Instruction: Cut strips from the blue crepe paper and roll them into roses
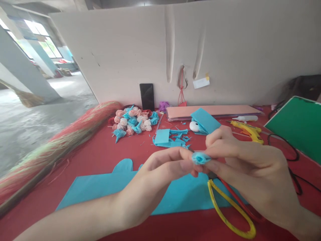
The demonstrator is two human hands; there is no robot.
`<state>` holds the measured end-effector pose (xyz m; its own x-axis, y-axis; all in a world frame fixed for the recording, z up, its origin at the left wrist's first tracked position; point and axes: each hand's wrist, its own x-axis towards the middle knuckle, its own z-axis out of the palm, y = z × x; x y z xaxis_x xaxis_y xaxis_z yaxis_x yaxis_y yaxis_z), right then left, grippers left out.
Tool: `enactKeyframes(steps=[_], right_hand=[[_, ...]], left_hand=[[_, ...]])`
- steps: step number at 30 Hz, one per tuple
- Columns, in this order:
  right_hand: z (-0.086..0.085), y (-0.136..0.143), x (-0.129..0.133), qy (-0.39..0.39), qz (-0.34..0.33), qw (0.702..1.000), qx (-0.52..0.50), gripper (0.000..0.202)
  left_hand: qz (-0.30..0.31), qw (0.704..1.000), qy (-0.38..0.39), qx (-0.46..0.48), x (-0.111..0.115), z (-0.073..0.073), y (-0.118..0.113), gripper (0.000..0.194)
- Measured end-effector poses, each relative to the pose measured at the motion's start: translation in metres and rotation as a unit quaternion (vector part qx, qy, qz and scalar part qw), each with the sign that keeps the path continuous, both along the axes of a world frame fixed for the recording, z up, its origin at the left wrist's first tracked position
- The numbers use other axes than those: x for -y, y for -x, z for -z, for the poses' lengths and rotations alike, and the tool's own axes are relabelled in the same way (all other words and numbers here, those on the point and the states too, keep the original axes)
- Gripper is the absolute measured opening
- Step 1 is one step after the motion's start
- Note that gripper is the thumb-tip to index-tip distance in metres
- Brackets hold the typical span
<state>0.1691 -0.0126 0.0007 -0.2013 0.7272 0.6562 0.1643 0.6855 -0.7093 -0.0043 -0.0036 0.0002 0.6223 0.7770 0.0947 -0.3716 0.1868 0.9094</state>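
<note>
A small blue paper flower [200, 158], rolled in layers, is pinched between both hands above the table. My left hand [160, 170] grips its left side with thumb and fingertips. From the right, my right hand [248, 170] closes thumb and forefinger on its other edge. Beneath the hands lies a large blue paper sheet [105, 187], with a rounded blue piece [123, 165] at its far edge. A pair of scissors with yellow and red handles [233, 219] rests partly on the sheet; my right hand hides some of it.
Pink, white and blue paper flowers [132, 120] form a heap at the back left. Blue scraps [163, 136] lie mid-table, near a folded blue stack [205, 120]. A yellow glue gun [247, 130], a white bottle [245, 118] and a green board [298, 127] are on the right. A phone [146, 97] leans against the wall.
</note>
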Motion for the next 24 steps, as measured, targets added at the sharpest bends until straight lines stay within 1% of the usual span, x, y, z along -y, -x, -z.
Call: enactKeyframes(steps=[2, 4, 8, 12, 15, 20, 24], right_hand=[[-0.0011, 0.0004, -0.0015, -0.026, 0.014, 0.999, 0.017, 0.017], [-0.0026, 0.0004, -0.0029, -0.061, 0.024, 0.997, 0.036, 0.018], [-0.0046, -0.0014, -0.0024, -0.108, 0.034, 0.991, 0.074, 0.024], [-0.0033, -0.0039, 0.0005, -0.152, 0.04, 0.983, 0.1, 0.031], [-0.0027, -0.0041, 0.001, -0.183, 0.056, 0.975, 0.113, 0.033], [-0.0055, -0.0024, 0.0004, -0.224, 0.079, 0.963, 0.126, 0.028], [-0.0065, -0.002, 0.0003, -0.231, 0.102, 0.959, 0.13, 0.028]], left_hand=[[-0.015, 1.0, -0.008, -0.014, 0.0007, -0.0006, -0.0001, 0.02], [-0.021, 0.999, 0.002, -0.026, 0.0012, -0.0007, -0.0005, 0.02], [-0.019, 0.999, 0.03, -0.023, 0.0008, -0.0002, -0.0012, 0.014], [-0.017, 0.999, 0.038, -0.013, 0.0, 0.0002, -0.0007, 0.008], [-0.011, 0.999, 0.049, -0.016, 0.001, 0.001, -0.0001, 0.007], [-0.002, 0.998, 0.052, -0.027, 0.0026, 0.0019, 0.0, 0.01], [-0.005, 0.998, 0.052, -0.032, 0.002, 0.0011, -0.0008, 0.015]])
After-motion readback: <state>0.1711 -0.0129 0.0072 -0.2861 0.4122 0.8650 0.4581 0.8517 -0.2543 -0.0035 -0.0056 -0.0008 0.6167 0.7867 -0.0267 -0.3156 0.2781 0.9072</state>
